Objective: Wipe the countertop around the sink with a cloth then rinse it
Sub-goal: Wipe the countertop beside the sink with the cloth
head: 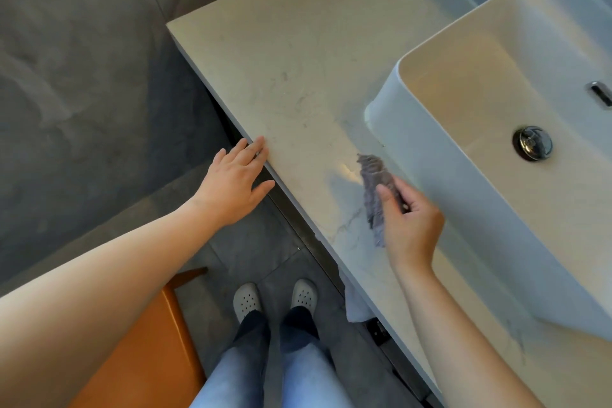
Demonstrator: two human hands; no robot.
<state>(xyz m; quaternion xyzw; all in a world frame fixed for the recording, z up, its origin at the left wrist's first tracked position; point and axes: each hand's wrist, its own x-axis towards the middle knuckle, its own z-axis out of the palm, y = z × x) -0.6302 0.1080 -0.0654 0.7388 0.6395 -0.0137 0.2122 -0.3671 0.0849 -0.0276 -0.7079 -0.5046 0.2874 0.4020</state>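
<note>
A pale stone countertop runs from upper left to lower right. On it stands a white rectangular vessel sink with a chrome drain. My right hand grips a crumpled grey cloth on the countertop just beside the sink's near left wall. A wet sheen shows on the stone left of the cloth. My left hand has straight fingers, with the fingertips resting on the countertop's front edge.
Grey tiled floor lies left of the counter. An orange wooden piece of furniture stands at the lower left by my legs and white shoes. A pale cloth hangs under the counter's edge. A chrome overflow slot sits in the sink's far wall.
</note>
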